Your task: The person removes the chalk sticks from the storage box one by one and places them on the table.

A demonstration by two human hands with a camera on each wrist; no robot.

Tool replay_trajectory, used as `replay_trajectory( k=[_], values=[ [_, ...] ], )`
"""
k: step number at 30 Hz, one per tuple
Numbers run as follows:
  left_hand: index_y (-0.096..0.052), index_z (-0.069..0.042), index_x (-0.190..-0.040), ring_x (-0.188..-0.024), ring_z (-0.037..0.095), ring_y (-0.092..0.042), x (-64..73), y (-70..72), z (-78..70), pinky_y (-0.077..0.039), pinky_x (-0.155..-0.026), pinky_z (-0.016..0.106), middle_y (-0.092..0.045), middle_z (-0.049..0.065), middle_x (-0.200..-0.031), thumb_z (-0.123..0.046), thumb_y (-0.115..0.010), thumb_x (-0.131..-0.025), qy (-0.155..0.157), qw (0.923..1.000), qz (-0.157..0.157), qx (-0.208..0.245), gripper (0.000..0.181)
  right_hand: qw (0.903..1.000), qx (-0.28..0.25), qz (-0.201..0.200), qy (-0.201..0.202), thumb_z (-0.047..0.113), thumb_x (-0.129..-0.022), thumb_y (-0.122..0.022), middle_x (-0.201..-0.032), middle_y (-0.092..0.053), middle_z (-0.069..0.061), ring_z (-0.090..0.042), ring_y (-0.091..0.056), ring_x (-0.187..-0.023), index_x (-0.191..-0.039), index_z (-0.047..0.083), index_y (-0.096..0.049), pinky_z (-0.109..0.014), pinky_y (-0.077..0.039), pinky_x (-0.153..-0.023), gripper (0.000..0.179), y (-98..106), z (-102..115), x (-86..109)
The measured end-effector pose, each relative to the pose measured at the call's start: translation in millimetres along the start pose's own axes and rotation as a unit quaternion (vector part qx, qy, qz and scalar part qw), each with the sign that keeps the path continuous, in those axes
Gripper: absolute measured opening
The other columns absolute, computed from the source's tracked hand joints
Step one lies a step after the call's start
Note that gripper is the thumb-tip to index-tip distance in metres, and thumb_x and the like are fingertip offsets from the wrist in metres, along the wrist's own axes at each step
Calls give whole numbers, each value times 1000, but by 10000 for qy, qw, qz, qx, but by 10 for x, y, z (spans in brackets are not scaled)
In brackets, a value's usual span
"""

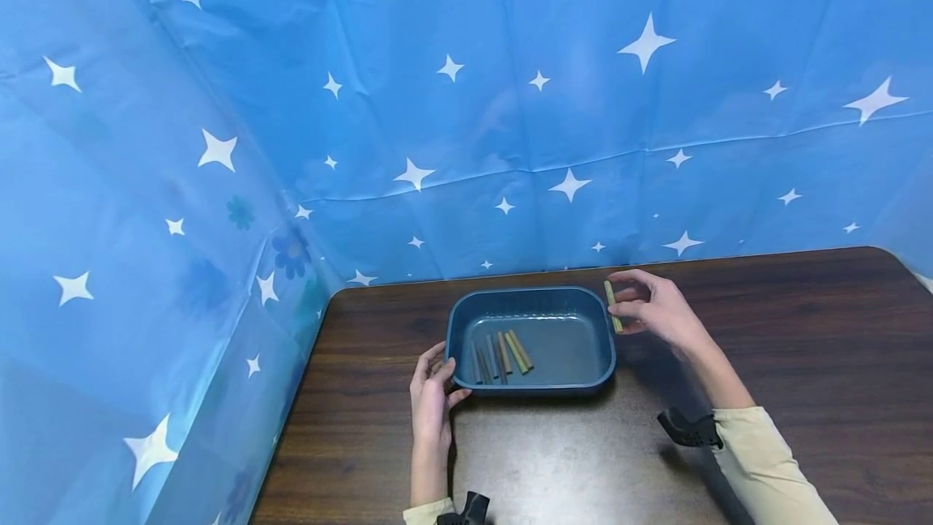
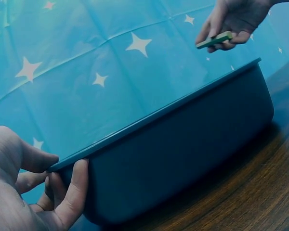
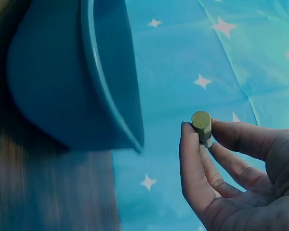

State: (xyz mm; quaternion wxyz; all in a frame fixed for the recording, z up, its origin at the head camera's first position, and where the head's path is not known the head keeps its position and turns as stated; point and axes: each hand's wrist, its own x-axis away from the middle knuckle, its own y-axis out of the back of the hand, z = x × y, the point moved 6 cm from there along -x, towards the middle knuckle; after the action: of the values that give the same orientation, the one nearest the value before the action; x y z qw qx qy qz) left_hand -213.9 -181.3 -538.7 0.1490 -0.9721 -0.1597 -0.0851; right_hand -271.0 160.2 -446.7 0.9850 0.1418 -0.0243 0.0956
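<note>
A blue rectangular tray [image 1: 532,390] with rounded corners and raised walls sits on the table. My left hand [image 1: 430,395] grips its near left corner; in the left wrist view the thumb lies at the rim [image 2: 120,129] and the fingers bear on the outer wall. My right hand [image 1: 663,314] is by the tray's right rim, pinching a yellow-green hexagonal stick [image 3: 201,120] between thumb and fingertips. The left wrist view has that stick raised above the rim. Several similar sticks [image 1: 518,353], dark grey, tan and yellow-green, lie side by side in the tray's left half.
The dark wood-grain table [image 1: 802,347] spreads out on both sides of the tray. Right behind it hangs a blue sheet [image 1: 510,128] with white stars, which also runs along the left side. Black wrist mounts [image 1: 688,430] are on both forearms.
</note>
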Motion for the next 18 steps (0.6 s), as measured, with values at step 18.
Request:
replay_trajectory(
  k=[18],
  values=[
    [-54, 2, -140, -79, 19, -65, 3, 6, 15, -55, -56, 24, -62, 17, -109, -5, -57, -102, -2, 10000, 24, 60, 38, 9996, 12, -280, -24, 5, -102, -62, -123, -62, -33, -13, -71, -90, -150, -11, -40, -40, -63, -77, 55, 457, -334, 240]
  ],
)
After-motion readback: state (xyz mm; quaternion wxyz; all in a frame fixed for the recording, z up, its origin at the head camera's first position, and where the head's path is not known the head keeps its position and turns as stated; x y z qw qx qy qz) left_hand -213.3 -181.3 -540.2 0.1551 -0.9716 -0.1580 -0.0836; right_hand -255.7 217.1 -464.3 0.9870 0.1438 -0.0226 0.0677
